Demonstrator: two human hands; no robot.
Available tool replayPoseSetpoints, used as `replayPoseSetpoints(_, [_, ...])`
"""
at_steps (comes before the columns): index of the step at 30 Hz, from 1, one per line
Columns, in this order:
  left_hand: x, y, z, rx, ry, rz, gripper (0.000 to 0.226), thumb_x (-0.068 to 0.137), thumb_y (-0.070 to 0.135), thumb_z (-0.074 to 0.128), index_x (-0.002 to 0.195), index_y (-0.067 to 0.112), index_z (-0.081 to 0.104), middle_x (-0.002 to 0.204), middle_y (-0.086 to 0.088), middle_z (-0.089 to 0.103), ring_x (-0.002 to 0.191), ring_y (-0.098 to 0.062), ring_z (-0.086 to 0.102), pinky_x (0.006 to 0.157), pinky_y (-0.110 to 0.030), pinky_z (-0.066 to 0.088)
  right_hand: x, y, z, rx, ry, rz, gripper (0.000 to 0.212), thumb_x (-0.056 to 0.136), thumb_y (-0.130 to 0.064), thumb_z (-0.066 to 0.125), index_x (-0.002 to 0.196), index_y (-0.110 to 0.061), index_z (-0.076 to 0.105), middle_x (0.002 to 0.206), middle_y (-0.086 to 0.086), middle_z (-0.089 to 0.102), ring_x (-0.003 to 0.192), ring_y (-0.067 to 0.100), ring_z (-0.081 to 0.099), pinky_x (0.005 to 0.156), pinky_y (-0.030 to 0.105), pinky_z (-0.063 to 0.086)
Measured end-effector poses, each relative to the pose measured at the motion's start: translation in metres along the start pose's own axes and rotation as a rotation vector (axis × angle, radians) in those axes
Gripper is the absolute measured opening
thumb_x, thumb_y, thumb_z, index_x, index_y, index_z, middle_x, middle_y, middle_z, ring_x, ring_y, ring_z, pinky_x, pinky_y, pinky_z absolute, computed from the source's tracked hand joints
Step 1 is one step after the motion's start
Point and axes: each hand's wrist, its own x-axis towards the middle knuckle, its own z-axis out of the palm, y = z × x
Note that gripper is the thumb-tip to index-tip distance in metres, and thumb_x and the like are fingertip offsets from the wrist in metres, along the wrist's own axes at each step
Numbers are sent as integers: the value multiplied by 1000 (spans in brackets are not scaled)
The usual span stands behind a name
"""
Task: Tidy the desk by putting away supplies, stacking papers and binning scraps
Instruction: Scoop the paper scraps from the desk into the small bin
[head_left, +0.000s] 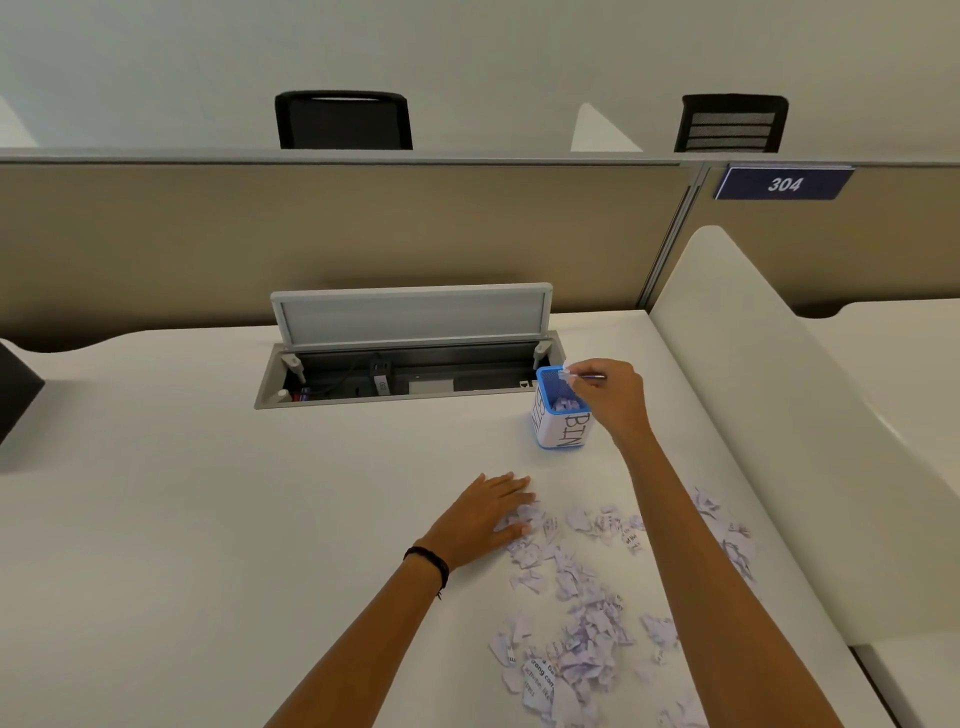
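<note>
A small blue mesh cup (558, 410) with a white label reading BIN stands on the white desk (208, 493), with torn paper inside it. My right hand (610, 400) hovers over its rim, pinching a thin pair of tweezers (587, 376) that hold a tiny paper scrap at the tip. My left hand (485, 512) lies flat on the desk, fingers resting on the edge of a spread of torn, printed paper scraps (576, 613) that runs toward the desk's near right corner.
An open cable tray (405, 376) with a raised lid is sunk into the desk behind the cup. A white divider panel (753, 389) borders the right side. A beige partition with a 304 sign (783, 183) stands at the back. A dark object (18, 395) pokes in at the left edge.
</note>
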Motion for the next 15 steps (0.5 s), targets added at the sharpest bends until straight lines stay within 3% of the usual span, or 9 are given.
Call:
replayPoseSetpoints(4, [2, 7, -1, -82, -28, -56, 51, 94, 41, 43, 139, 20, 35, 152, 1, 23, 142, -13, 13, 117, -38, 1, -5, 2, -5, 12, 15, -49, 32, 94, -13, 46, 124, -2, 52, 130, 14, 52, 117, 30, 52, 93, 32, 43])
replayPoseSetpoints(9, [-1, 12, 2, -103, -1, -80, 51, 94, 40, 43, 140, 19, 34, 153, 2, 21, 142, -14, 10, 114, -36, -2, -28, 19, -21, -32, 250, -232, 24, 89, -1, 51, 111, -4, 63, 124, 13, 58, 115, 24, 54, 91, 24, 42])
replayPoseSetpoints(12, [-7, 14, 8, -90, 34, -85, 53, 95, 40, 41, 142, 18, 31, 154, 2, 17, 143, -14, 6, 114, -37, -4, -45, 47, -33, -64, 305, -276, 26, 87, 3, 51, 106, -7, 66, 119, 11, 60, 112, 22, 55, 94, 31, 44])
replayPoseSetpoints(15, [-12, 22, 13, -50, 24, -129, 84, 77, 71, 17, 144, 20, 24, 155, 1, 13, 143, -18, 2, 114, -42, -5, -61, 85, -43, -140, 333, -231, 25, 84, 6, 53, 102, -6, 66, 115, 15, 61, 111, 26, 55, 96, 23, 36])
